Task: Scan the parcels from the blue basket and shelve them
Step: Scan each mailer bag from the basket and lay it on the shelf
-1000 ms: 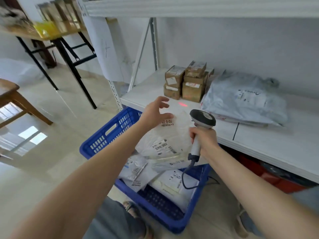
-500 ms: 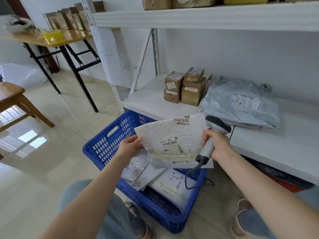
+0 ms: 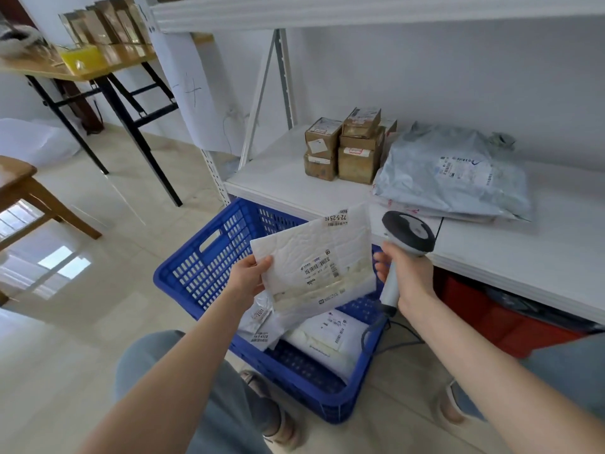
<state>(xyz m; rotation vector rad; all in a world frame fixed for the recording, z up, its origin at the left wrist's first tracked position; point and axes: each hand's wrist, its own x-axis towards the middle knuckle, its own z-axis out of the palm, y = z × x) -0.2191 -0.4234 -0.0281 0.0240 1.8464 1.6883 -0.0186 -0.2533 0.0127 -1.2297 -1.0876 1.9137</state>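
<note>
While the left hand (image 3: 249,276) pinches the left edge of a white padded envelope (image 3: 314,257) and holds it above the blue basket (image 3: 196,273) with its barcode label facing up, the right hand (image 3: 409,275) is wrapped around the grip of a handheld barcode scanner (image 3: 409,235), just beside the envelope's right edge. Whether this envelope is scanned or not cannot be told. On the white shelf board (image 3: 491,253) some small cardboard boxes (image 3: 343,145) and grey poly mailers (image 3: 451,175) lie, which looks like work already shelved. In the basket a few flat parcels (image 3: 327,335) remain. So the task seems to be in its middle: this envelope must go to the shelf, then the others follow
</note>
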